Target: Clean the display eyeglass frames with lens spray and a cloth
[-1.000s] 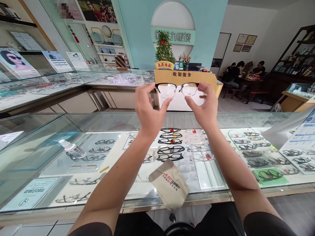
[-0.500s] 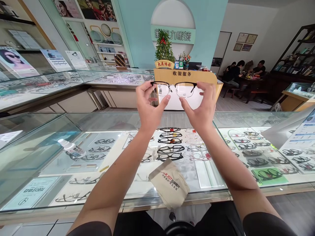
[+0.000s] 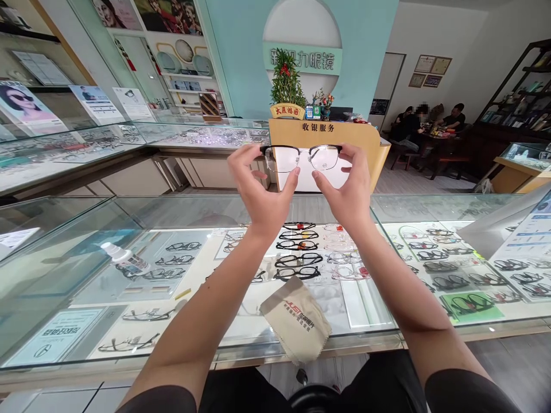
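Observation:
A pair of glasses with black upper rims and clear lenses is held up in front of me, above the glass display case. My left hand grips its left end, with the thumb below the left lens. At the other end, my right hand pinches the frame, its thumb beneath the right lens. A beige cloth with printed letters lies on the case's near edge. On the glass at the left rests a white spray bottle.
Rows of glasses fill the display case below my arms. Beyond it stand a wooden counter with a plant and another long showcase. Several people sit at a table at the back right.
Both hands have shifted slightly to the left with the glasses, which are now turned at a slightly different angle. The cloth and bottle have stayed in place.

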Motion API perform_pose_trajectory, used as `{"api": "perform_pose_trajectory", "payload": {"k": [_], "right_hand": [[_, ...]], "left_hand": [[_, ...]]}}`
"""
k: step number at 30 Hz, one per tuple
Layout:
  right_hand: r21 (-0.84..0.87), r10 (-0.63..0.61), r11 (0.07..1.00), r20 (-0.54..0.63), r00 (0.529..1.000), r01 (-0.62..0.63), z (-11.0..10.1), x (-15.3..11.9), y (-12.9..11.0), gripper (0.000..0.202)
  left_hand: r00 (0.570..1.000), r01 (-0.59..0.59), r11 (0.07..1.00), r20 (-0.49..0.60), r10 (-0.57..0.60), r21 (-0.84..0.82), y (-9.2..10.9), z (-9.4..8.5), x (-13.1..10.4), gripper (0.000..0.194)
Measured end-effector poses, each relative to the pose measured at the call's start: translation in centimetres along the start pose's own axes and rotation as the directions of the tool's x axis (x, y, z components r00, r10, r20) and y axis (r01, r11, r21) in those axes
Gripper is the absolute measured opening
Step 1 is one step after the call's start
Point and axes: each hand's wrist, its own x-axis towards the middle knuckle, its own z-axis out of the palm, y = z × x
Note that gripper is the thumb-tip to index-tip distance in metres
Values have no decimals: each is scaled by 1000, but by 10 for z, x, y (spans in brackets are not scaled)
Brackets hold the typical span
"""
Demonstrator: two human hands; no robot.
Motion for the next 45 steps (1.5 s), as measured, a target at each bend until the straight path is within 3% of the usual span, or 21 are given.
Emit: {"api": "perform_pose_trajectory", "payload": {"k": [7, 15, 22, 31, 41, 45], "right_hand": [[25, 56, 998, 16, 998, -57, 3, -1, 3, 59], [21, 40, 999, -55, 998, -39, 5, -1, 0, 60], [32, -1, 999, -71, 997, 3, 7, -2, 3, 62], [-14, -37, 999, -105, 994, 36, 5, -2, -1, 61], [0, 47, 999, -44, 998, -47, 3, -2, -4, 58], [5, 80, 997, -29, 996, -80, 6, -3, -2, 58]], "left_hand": [[996, -81, 996, -28, 80, -41, 7, 1, -2, 75], [997, 48, 999, 59, -48, 3, -1, 2, -2, 83], [999, 4, 1000, 50, -3, -12, -4, 3, -2, 77], [988, 111, 993, 104, -114, 31, -9, 4, -5, 77], [987, 134, 990, 84, -136, 33, -2, 3, -4, 79], [995, 84, 994, 56, -88, 65, 1, 1, -3, 80]]}}
